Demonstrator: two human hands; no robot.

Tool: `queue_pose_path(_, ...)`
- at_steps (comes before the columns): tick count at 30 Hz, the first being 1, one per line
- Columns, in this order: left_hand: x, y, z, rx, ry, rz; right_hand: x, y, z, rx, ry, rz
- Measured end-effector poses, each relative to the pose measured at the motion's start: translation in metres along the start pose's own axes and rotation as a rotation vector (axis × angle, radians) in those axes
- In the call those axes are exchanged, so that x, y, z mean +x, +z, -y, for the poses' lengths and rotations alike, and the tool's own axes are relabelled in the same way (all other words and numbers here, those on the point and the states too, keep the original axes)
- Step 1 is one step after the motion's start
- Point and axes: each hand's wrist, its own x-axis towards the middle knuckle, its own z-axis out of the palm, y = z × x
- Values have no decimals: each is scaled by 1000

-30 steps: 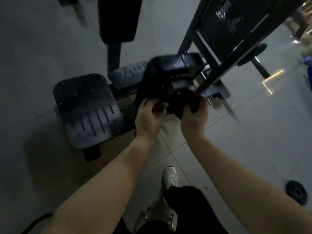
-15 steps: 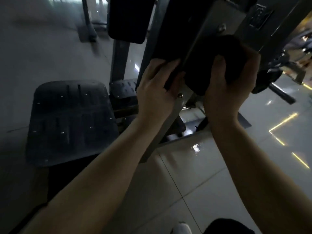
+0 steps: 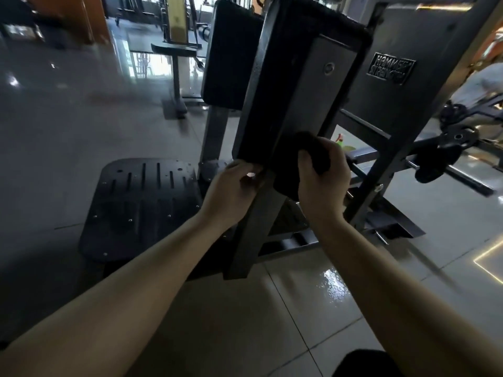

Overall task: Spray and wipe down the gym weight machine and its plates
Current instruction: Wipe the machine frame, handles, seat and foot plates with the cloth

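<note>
A black padded block on a grey steel arm (image 3: pixel 294 85) of the weight machine stands tilted in front of me. My right hand (image 3: pixel 324 183) grips a dark cloth (image 3: pixel 304 159) pressed against the pad's lower right edge. My left hand (image 3: pixel 231 191) holds the lower left corner of the pad, fingers curled around its edge. A black perforated footplate (image 3: pixel 141 205) lies low on the left. A weight plate (image 3: pixel 446 151) hangs on a peg at the right. A green and red spray bottle (image 3: pixel 341 141) shows partly behind the frame.
The machine's grey frame with a label plate (image 3: pixel 392 69) rises at the right. A second black pad (image 3: pixel 231 53) stands behind. Other gym equipment (image 3: pixel 177 50) fills the back. A person in light clothing (image 3: pixel 481 85) is at the far right. The tiled floor has a wet patch (image 3: pixel 333 287).
The view has lifted and pulled back, showing more of the pad. My right hand with the cloth has slid down the pad to its lower edge; my left hand moved to the lower corner.
</note>
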Motion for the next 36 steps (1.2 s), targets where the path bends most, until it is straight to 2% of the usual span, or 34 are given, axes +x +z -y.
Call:
queue_pose_path(3, -9, 0, -3, -10, -62, 72, -10, 1, 0, -43, -38, 111)
queue_pose_path(6, -5, -1, -2, -19, -30, 128, -21, 18, -5, -150, -118, 221)
queue_pose_path(11, -3, -2, 14, -30, -22, 108, -21, 29, -12, -247, -207, 102)
queue_pose_path(16, -9, 3, 30, -8, 46, 133, -52, 44, -56, -303, -174, 106)
queue_pose_path(18, -19, 9, 48, 35, 57, 153, -91, 53, -93, -298, -82, 99)
queue_pose_path(22, -36, 22, 84, 83, 44, 113, -184, 59, -162, -328, 312, 271)
queue_pose_path(23, -39, 24, 90, 87, 35, 102, -189, 62, -161, -283, 379, 223)
queue_pose_path(25, -43, 25, 102, 117, 67, 114, -164, 71, -140, -166, 367, 34)
queue_pose_path(28, -44, 26, 104, 102, 11, 61, -110, 70, -102, -63, 143, -205)
queue_pose_path(30, -49, 32, 110, -27, -42, 68, -104, 71, -102, -80, 11, -265)
queue_pose_path(31, -50, 31, 111, 68, 4, 48, -114, 76, -112, -105, 21, -268)
queue_pose_path(32, -52, 34, 119, 118, 84, 65, -135, 81, -130, -140, 101, -266)
queue_pose_path(34, -61, 36, 138, 138, 173, 116, -189, 92, -166, -150, 409, -203)
queue_pose_path(36, -70, 36, 148, 84, 115, 181, -239, 98, -205, -137, 762, -69)
